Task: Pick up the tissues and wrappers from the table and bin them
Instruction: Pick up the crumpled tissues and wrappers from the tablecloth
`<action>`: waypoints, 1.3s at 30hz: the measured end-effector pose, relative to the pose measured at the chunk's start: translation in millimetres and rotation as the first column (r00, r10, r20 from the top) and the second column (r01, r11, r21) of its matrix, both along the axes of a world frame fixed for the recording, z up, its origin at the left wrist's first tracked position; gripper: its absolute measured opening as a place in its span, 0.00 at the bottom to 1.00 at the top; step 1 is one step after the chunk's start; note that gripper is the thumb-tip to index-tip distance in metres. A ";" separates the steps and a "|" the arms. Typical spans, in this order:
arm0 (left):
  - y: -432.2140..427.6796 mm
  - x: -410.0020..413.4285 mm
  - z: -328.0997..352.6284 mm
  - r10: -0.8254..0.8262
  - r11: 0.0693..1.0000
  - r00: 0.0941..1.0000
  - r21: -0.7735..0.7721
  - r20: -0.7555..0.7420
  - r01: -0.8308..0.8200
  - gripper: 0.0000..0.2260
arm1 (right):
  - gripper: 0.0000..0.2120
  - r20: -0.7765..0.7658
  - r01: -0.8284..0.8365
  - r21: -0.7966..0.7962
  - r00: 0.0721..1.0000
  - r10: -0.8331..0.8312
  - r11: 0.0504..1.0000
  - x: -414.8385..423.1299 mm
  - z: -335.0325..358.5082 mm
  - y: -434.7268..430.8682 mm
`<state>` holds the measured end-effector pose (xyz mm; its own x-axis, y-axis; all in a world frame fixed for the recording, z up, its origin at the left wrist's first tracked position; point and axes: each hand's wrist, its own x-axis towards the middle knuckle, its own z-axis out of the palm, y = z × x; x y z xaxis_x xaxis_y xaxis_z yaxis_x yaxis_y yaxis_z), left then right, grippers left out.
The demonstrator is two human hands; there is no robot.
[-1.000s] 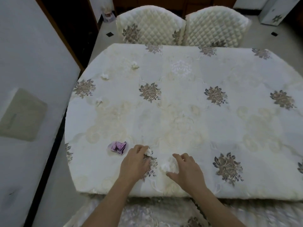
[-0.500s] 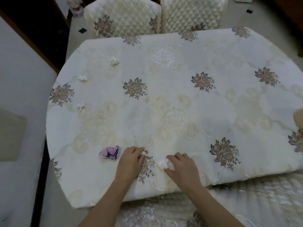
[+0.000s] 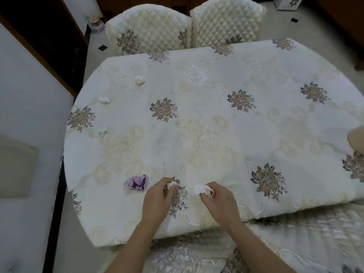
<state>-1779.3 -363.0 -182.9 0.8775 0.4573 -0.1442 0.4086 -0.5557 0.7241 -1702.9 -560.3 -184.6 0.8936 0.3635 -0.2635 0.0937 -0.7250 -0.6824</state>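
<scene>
My left hand pinches a small crumpled white tissue near the table's front edge. My right hand grips a larger crumpled white tissue beside it. A purple wrapper lies on the cloth just left of my left hand. More white tissue balls lie further away on the left side: one at mid-left, one near the left edge, one towards the far side.
The table wears a cream quilted cloth with brown flower motifs. Two quilted chairs stand at its far side. A white wall runs along the left. A pale object pokes in at the right edge.
Both hands have closed on their tissues and lifted them slightly off the cloth. The camera view has shifted, showing more of the table's right side.
</scene>
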 end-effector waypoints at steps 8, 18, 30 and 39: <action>-25.0 -4.9 63.1 0.115 0.982 0.980 -0.166 0.165 -0.088 0.02 | 0.05 0.107 0.078 0.226 0.989 -0.105 0.971 5.2 64.1 -3.4; -40.7 10.0 150.6 0.203 0.976 0.907 -0.156 0.370 -0.155 0.03 | 0.03 0.203 0.046 0.368 0.971 -0.128 0.929 20.3 143.0 0.2; -75.5 13.2 178.1 0.198 0.979 0.876 -0.141 0.441 -0.150 0.04 | 0.03 0.241 0.029 0.435 0.959 -0.148 0.900 11.7 179.5 -25.1; -149.2 52.9 155.6 -0.047 0.969 0.889 -0.197 0.455 0.152 0.02 | 0.02 0.223 0.344 0.370 0.869 -0.442 0.863 -2.6 172.4 -113.1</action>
<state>-1726.4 -512.3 -27.2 0.9119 0.3667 0.1842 -0.0338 -0.3803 0.9243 -1705.5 -673.4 -12.3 0.9952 -0.0164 0.0961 0.0751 -0.5003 -0.8626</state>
